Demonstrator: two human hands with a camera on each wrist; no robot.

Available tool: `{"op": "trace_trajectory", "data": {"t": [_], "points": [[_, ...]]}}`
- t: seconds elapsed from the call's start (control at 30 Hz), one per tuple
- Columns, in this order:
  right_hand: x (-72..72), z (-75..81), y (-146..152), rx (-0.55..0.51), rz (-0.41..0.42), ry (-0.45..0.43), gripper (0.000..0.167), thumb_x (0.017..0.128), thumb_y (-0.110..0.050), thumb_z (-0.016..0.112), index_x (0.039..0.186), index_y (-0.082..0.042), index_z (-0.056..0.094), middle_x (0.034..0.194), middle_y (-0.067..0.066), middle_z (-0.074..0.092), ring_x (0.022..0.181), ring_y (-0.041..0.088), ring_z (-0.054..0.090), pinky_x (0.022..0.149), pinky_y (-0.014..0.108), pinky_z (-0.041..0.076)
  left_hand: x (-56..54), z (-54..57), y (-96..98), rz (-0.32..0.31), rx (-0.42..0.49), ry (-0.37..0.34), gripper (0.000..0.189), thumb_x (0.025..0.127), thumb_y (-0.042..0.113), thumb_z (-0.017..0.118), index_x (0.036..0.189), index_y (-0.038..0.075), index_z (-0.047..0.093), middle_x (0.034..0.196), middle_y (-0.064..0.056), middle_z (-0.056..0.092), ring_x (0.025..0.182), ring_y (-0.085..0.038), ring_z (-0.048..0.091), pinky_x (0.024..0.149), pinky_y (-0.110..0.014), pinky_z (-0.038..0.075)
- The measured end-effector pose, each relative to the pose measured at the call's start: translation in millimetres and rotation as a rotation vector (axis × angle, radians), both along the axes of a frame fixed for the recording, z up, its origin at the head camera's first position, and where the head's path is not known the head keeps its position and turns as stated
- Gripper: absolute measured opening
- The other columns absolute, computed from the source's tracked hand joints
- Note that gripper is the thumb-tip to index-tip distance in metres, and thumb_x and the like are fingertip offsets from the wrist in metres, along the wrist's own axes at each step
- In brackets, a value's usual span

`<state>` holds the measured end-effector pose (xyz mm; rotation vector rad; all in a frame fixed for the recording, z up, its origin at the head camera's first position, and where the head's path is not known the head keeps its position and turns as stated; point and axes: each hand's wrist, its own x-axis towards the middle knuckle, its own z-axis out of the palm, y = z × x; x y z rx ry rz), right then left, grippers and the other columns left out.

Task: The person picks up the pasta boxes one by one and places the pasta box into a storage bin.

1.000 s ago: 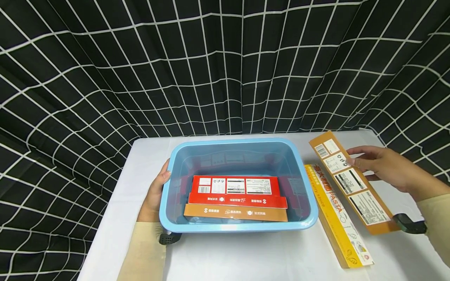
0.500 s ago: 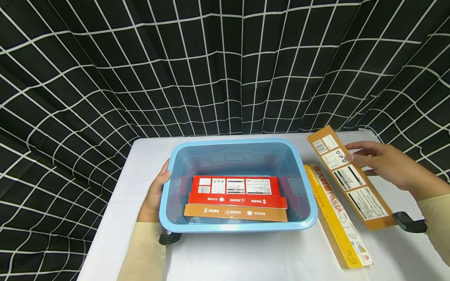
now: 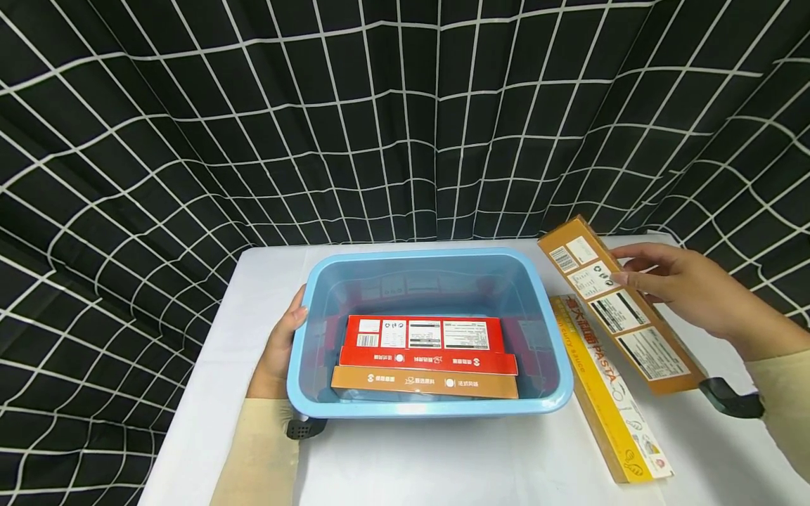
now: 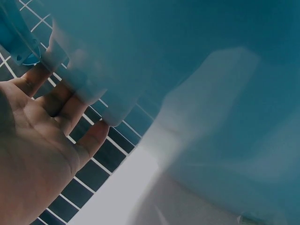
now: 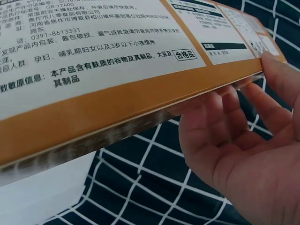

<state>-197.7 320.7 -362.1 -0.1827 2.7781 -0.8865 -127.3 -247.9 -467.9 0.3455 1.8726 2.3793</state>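
My right hand [image 3: 671,281] pinches a long orange-brown food box [image 3: 616,309] near its upper end, thumb on the labelled face and fingers behind. The box is tilted, raised above the table at the right. In the right wrist view, the box [image 5: 108,101] shows its printed label and side edge. My left hand [image 3: 278,348] holds the left side of a light blue plastic bin [image 3: 430,409]. In the left wrist view its fingers [image 4: 91,140] lie against the bin's outer wall. Inside the bin lie a red box [image 3: 430,362] and an orange-brown box [image 3: 424,381].
A yellow and white pasta box [image 3: 610,393] lies slanted on the white table [image 3: 443,464], right of the bin and partly under the raised box. Black cloth with a white grid [image 3: 411,126] hangs behind and at both sides.
My right hand has lifted the orange-brown box higher and moved it left towards the bin, tilting it so its side edge shows. The left hand and the bin stay in place.
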Motion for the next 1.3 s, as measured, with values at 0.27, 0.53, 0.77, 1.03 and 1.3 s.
{"op": "trace_trajectory", "data": {"t": [0.27, 0.53, 0.77, 1.03, 1.3], "points": [[4.9, 7.2, -15.2, 0.012, 0.009, 0.072, 0.058, 0.110, -0.035, 0.069, 0.156, -0.003, 0.054, 0.138, 0.029, 0.057, 0.106, 0.043, 0.060, 0.071, 0.027, 0.054, -1.9, 1.5, 1.0, -0.024, 0.006, 0.014, 0.068, 0.104, 0.036, 0.036, 0.171, 0.022, 0.032, 0.171, -0.017, 0.032, 0.152, -0.040, 0.030, 0.122, -0.068, 0.020], [6.5, 19.7, -27.2, 0.013, 0.015, 0.128, 0.056, 0.109, -0.033, 0.071, 0.154, -0.004, 0.057, 0.132, 0.026, 0.063, 0.104, 0.042, 0.059, 0.070, 0.025, 0.053, -2.6, 0.4, 0.9, -0.008, 0.016, 0.003, 0.070, 0.102, 0.032, 0.037, 0.171, 0.018, 0.030, 0.170, -0.016, 0.034, 0.150, -0.035, 0.033, 0.122, -0.061, 0.023], [4.9, 30.0, -36.1, 0.024, 0.030, 0.150, 0.056, 0.108, -0.037, 0.073, 0.153, -0.007, 0.060, 0.131, 0.023, 0.064, 0.108, 0.041, 0.057, 0.071, 0.027, 0.051, -3.2, -1.7, 0.5, -0.005, 0.033, -0.014, 0.070, 0.102, 0.031, 0.038, 0.170, 0.018, 0.031, 0.170, -0.018, 0.033, 0.150, -0.036, 0.033, 0.122, -0.058, 0.024], [5.7, 38.1, -47.1, 0.014, 0.036, 0.135, 0.054, 0.109, -0.039, 0.071, 0.154, -0.011, 0.060, 0.130, 0.020, 0.065, 0.111, 0.041, 0.056, 0.077, 0.035, 0.051, -2.8, -0.3, 0.3, -0.009, 0.037, -0.010, 0.069, 0.102, 0.030, 0.037, 0.170, 0.016, 0.030, 0.169, -0.020, 0.033, 0.149, -0.036, 0.034, 0.123, -0.059, 0.025], [8.9, 47.3, -56.1, 0.006, 0.073, 0.199, 0.049, 0.108, -0.031, 0.074, 0.152, -0.013, 0.064, 0.129, 0.018, 0.068, 0.111, 0.040, 0.056, 0.071, 0.024, 0.051, -1.8, -0.4, -1.0, -0.010, 0.034, -0.006, 0.069, 0.102, 0.030, 0.036, 0.170, 0.016, 0.030, 0.170, -0.019, 0.033, 0.149, -0.036, 0.034, 0.122, -0.058, 0.025]]}}
